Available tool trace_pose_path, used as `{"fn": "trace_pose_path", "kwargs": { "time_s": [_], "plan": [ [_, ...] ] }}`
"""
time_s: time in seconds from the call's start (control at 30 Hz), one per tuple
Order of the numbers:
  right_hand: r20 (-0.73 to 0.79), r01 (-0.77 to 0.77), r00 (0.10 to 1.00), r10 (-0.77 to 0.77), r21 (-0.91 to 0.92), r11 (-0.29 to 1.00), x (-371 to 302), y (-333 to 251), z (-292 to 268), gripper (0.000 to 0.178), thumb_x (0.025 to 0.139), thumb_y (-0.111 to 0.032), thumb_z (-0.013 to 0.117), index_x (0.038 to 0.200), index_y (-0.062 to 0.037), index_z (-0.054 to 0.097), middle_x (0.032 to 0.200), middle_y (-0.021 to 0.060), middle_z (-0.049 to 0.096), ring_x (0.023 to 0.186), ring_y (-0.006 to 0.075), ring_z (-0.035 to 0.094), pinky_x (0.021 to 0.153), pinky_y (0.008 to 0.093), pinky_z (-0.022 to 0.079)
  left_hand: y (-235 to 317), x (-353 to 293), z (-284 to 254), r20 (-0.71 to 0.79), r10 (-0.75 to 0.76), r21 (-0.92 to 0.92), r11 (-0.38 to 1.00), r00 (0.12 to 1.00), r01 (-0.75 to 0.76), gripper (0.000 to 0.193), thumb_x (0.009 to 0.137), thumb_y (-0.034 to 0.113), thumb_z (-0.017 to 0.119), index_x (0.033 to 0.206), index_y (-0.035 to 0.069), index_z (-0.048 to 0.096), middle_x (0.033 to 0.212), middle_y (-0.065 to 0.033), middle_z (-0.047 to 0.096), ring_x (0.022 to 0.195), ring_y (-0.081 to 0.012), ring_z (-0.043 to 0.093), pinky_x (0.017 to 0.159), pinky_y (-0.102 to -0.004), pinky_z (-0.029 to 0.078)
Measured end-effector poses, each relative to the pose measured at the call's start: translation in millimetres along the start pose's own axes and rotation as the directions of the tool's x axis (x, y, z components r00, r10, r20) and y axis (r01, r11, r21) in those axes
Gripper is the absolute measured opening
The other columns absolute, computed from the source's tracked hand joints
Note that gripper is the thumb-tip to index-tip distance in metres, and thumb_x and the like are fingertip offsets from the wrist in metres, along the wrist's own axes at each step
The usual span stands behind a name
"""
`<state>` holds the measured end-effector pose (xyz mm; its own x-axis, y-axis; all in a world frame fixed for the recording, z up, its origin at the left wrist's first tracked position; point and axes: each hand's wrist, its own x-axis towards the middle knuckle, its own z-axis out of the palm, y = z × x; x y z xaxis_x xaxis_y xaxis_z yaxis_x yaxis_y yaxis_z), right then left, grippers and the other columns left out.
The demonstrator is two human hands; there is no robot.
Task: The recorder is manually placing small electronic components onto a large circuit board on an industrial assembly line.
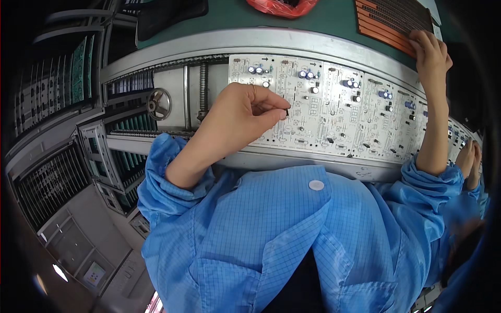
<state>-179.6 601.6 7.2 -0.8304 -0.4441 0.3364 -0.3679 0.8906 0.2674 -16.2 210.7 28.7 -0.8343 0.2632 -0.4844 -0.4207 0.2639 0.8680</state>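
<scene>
My left hand (249, 108) is over the white circuit boards, its thumb and forefinger pinched on a small black electronic component (287, 111). Beneath it lies a printed circuit board (248, 74) with blue and black capacitors, and more such boards (339, 112) follow in a row to the right. At the far right my right hand (432, 55) rests at the corner of an orange component rack (383, 34) filled with rows of small dark parts. Its fingers are bent together over the rack's edge; whatever is between the fingertips is hidden.
The boards sit along a metal conveyor rail (292, 39). A handwheel (158, 104) and a threaded rod (204, 86) are at the left. A red plastic bag (282, 9) lies on the green mat (229, 21). Another person's hands (469, 163) are at the right.
</scene>
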Motion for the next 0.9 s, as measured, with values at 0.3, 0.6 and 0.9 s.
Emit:
{"fn": "trace_pose_path", "kwargs": {
  "time_s": [0.3,0.6,0.9],
  "plan": [
    [-0.012,-0.199,0.96,0.281,0.675,0.71,-2.3,-37.8,-40.2,0.023,0.101,-0.018,0.053,0.119,-0.0064,0.061,0.11,0.008,0.07,0.105,0.0173,0.065,0.094,0.0311,0.049,3.5,-7.5,14.8,0.059,0.19,0.362,0.911,0.98,-0.199,0.015,0.083,0.006,0.067,0.093,-0.004,0.07,0.082,-0.0155,0.07,0.073,-0.0231,0.069,0.068,-0.0322,0.055],
    [-0.083,-0.02,0.986,0.144,0.801,0.598,-24.8,-72.5,-73.5,0.023,0.101,-0.013,0.051,0.12,-0.0011,0.057,0.107,0.0088,0.071,0.108,0.016,0.065,0.1,0.0309,0.048,-2.6,-9.9,23.4,0.099,0.248,0.485,0.834,0.964,-0.265,0.014,0.079,0.005,0.066,0.089,-0.003,0.07,0.081,-0.0175,0.067,0.073,-0.0329,0.065,0.069,-0.0398,0.052],
    [-0.093,-0.007,0.985,0.143,0.815,0.579,-34.1,-75.2,-76.4,0.023,0.1,-0.01,0.054,0.121,-0.0006,0.056,0.106,0.0099,0.071,0.106,0.0157,0.065,0.098,0.0315,0.048,-5.2,-8.4,24.1,0.14,0.306,0.53,0.78,0.942,-0.332,0.012,0.079,0.004,0.065,0.089,-0.002,0.069,0.084,-0.0154,0.066,0.083,-0.0335,0.062,0.076,-0.0406,0.051]
  ]
}}
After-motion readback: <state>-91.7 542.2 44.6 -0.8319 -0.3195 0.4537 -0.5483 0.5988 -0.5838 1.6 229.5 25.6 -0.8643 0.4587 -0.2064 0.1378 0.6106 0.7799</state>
